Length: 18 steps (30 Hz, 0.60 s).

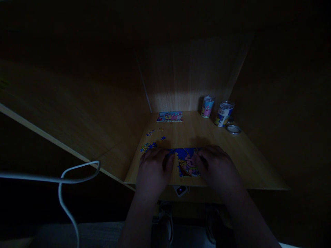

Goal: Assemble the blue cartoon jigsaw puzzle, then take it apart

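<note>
Puzzle (187, 162) lying at desk (248, 162) front edge, between hands | left hand (153, 170), right hand (218, 167) pressing flat—grasping nothing | risk: dim light hiding loose pieces (148, 146) at 10 o'clock—getting knocked off.

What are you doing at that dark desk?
A person has both hands on a half-built cartoon jigsaw puzzle near the front of a wooden desk. The left hand and right hand rest on its two sides. Loose pieces lie to the left; a picture card and two tins stand further back.
</note>
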Each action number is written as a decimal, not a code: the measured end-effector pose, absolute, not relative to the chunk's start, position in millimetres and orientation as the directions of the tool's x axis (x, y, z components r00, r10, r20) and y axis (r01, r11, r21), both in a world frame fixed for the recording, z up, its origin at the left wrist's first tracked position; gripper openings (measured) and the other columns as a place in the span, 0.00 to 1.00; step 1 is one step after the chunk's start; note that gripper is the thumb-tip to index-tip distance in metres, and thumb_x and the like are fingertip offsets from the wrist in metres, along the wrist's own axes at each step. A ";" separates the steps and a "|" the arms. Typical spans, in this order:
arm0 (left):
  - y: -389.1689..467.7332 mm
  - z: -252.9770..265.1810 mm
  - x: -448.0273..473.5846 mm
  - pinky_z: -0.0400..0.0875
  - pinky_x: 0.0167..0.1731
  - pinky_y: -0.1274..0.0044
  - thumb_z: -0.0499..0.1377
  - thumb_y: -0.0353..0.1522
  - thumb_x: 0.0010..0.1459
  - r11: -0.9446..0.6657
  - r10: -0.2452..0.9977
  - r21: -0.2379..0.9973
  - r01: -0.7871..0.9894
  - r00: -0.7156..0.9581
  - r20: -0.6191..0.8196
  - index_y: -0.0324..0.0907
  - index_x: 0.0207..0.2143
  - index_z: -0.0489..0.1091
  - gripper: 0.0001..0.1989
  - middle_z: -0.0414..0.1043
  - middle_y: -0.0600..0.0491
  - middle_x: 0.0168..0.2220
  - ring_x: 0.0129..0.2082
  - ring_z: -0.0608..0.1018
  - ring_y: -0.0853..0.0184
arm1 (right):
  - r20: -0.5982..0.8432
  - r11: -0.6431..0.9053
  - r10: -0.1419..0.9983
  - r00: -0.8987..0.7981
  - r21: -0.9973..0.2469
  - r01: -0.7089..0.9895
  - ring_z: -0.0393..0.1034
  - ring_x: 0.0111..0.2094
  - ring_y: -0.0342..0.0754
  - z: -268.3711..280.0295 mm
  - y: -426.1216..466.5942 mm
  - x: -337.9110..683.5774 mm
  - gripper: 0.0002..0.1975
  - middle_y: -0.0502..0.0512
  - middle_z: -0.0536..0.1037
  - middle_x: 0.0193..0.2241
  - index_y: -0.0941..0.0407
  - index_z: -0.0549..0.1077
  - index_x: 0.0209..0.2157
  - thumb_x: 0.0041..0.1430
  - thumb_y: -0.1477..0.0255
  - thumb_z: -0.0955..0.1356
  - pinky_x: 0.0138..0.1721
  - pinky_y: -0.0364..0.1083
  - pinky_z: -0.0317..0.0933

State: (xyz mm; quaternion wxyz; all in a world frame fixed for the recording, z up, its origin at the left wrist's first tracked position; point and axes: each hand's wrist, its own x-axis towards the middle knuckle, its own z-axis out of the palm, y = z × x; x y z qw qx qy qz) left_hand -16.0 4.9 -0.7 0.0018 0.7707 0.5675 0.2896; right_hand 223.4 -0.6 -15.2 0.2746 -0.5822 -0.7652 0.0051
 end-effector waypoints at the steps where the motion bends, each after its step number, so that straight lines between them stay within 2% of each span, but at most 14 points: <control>1: 5.1 -1.2 -16.2 0.78 0.56 0.54 0.62 0.36 0.73 -0.356 0.876 0.330 0.874 0.189 0.445 0.47 0.46 0.80 0.07 0.85 0.49 0.47 0.50 0.83 0.52 | 0.416 0.324 0.893 -0.172 -0.329 0.887 0.74 0.45 0.57 -15.4 -0.5 223.5 0.11 0.58 0.82 0.39 0.51 0.78 0.38 0.76 0.66 0.66 0.49 0.55 0.66; 6: 6.1 -3.8 -17.3 0.79 0.54 0.55 0.62 0.37 0.74 -0.369 0.862 0.322 0.872 0.192 0.469 0.48 0.46 0.80 0.07 0.85 0.48 0.47 0.49 0.84 0.52 | 0.414 0.325 0.894 -0.172 -0.333 0.885 0.74 0.45 0.57 -17.0 0.2 223.8 0.11 0.58 0.82 0.39 0.51 0.78 0.38 0.76 0.66 0.66 0.49 0.55 0.66; 18: 4.9 -2.9 -17.3 0.78 0.58 0.53 0.62 0.37 0.73 -0.365 0.867 0.334 0.869 0.187 0.461 0.48 0.47 0.80 0.07 0.85 0.49 0.49 0.52 0.84 0.52 | 0.422 0.318 0.891 -0.169 -0.315 0.894 0.75 0.45 0.58 -15.9 -0.7 222.6 0.11 0.59 0.82 0.39 0.52 0.78 0.37 0.76 0.67 0.66 0.49 0.55 0.67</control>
